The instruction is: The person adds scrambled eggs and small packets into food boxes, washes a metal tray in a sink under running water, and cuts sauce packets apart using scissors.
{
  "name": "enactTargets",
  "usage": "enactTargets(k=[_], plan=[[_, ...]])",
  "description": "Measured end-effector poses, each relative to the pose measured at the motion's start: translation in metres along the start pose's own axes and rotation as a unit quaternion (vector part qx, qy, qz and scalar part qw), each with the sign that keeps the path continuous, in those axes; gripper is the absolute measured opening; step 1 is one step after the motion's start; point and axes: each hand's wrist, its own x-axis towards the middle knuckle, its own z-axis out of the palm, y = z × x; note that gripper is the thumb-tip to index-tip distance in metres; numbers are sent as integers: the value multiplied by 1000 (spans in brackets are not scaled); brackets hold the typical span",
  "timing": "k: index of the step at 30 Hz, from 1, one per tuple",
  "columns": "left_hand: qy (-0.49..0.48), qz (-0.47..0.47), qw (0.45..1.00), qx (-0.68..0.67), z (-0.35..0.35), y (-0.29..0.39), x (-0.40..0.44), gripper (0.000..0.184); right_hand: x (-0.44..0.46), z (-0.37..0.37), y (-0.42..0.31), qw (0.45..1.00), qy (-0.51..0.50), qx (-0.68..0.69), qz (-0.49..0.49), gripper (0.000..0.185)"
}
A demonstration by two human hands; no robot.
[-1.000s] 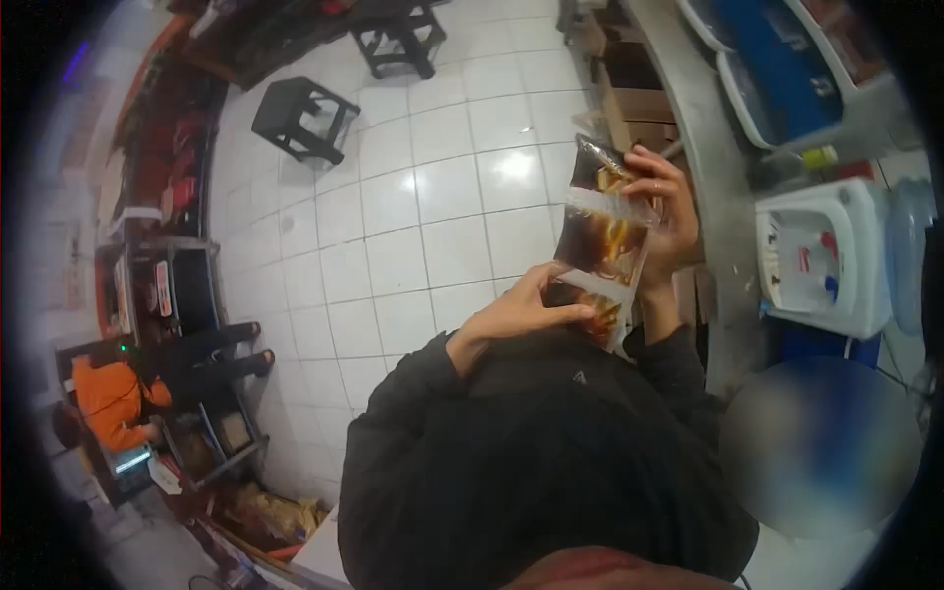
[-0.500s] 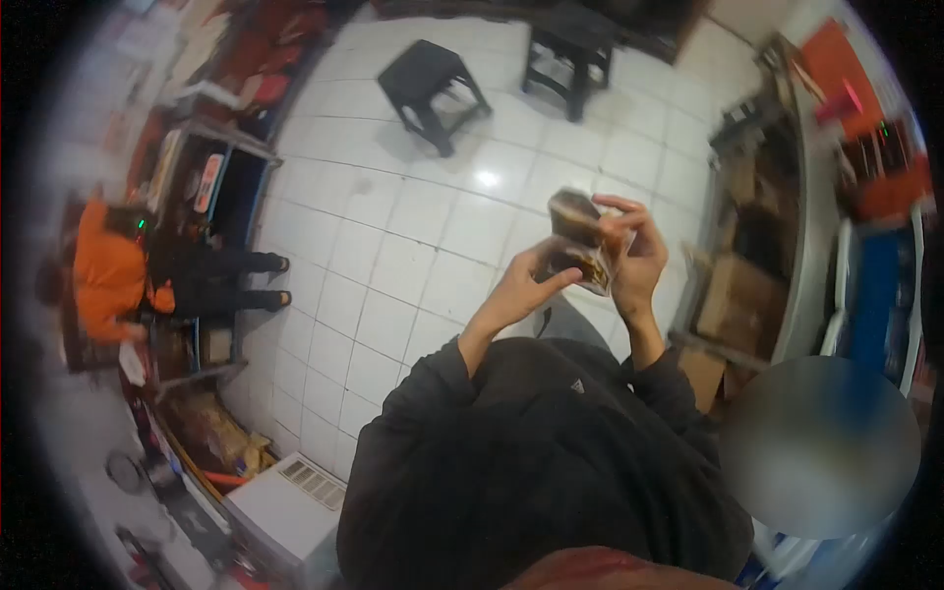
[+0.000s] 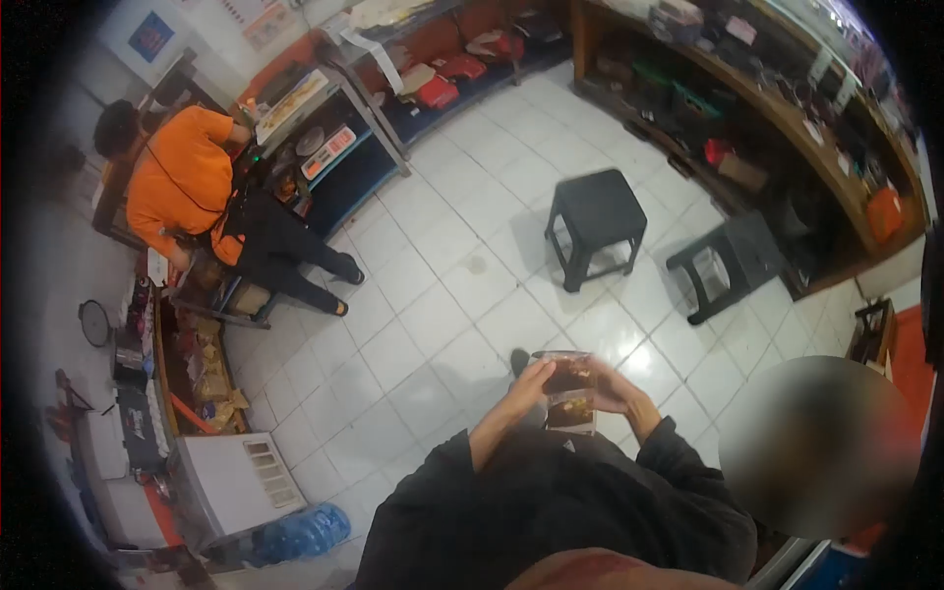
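Note:
In front of my dark sweatshirt I hold a small pack [image 3: 571, 395] with shiny, see-through faces. Dark brown, with gold and pale patches, shows in two sections, one above the other; what is inside is too unclear to name. My left hand [image 3: 527, 387] grips its left edge, thumb on the near face. Around the right side are the fingers of my right hand [image 3: 619, 392], partly hidden behind it.
Two black plastic stools [image 3: 602, 208] stand on the white tiled floor [image 3: 433, 295] ahead. On the left, a person in an orange shirt [image 3: 182, 177] leans over a metal shelf unit. A white cabinet [image 3: 231, 482] and a blue water jug [image 3: 305, 533] are at lower left.
The view has swung left, so the stools now appear lower and further right. The pack, tilted with its parts apart before, is now more upright and lower, still in both hands.

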Motion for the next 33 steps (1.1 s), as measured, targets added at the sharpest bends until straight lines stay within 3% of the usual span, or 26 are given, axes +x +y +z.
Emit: enactTargets(k=[1,2,3,4,6,8,9,11,12,13,14,15,16,18,19,20,22,24,25,26,27,28,30,32,33], plan=[[0,8,1000,-4,-13,20,13,33,21,9,-11,984,51,-165,-41,52],[-66,-16,995,-67,-27,41,25,38,42,32,-25,937,100,-324,-83,52],[-135,-36,982,-127,-41,66,43,43,55,58,-48,937,98,-327,-66,54],[-139,-29,981,-129,-52,92,56,43,88,18,-66,915,64,-385,-100,44],[-128,-113,982,-87,-71,140,78,46,111,31,-103,903,54,-402,-145,39],[-153,-82,981,88,-97,170,117,54,123,60,-137,841,162,-494,-154,34],[-124,-92,979,133,-107,183,133,54,137,57,-149,836,166,-467,-237,28],[-116,-104,968,197,-133,209,172,55,169,34,-172,830,175,-438,-298,24],[-71,-52,939,333,-152,214,192,54,180,17,-183,819,184,-410,-358,21],[-34,12,888,458,-167,219,215,54,185,-5,-194,606,236,-682,-333,20],[-54,6,898,437,-182,229,239,54,185,-8,-200,578,248,-759,-171,21],[-71,-2,906,417,-198,245,265,55,206,-76,-205,504,181,-838,-103,18],[-79,-26,918,387,-205,267,285,56,213,-67,-216,508,210,-827,-118,18],[-102,-35,924,368,-211,322,332,56,225,-32,-271,588,161,-771,-184,18],[-69,-26,925,372,-217,341,351,56,230,-38,-299,556,140,-781,-249,21],[-27,-35,923,382,-233,362,354,56,236,-30,-316,560,147,-772,-262,21],[1,-29,918,395,-256,417,376,55,246,3,-377,568,181,-802,-37,21],[43,-23,922,383,-282,451,404,54,255,-25,-424,577,128,-798,-114,19],[80,-6,933,351,-298,463,413,54,239,44,-460,602,139,-785,-38,18],[119,13,941,316,-315,474,421,55,233,66,-488,602,129,-788,-25,18],[142,10,948,284,-331,481,431,57,227,76,-518,747,187,-637,-18,18],[155,8,949,273,-346,486,441,57,225,84,-547,856,242,-457,-7,19],[202,-7,957,207,-372,496,466,57,231,99,-607,868,198,-448,-77,20],[225,-9,958,179,-392,511,498,56,253,42,-651,898,283,-336,-8,21],[236,-12,959,156,-401,520,516,55,268,-4,-658,935,246,-246,-68,21]])
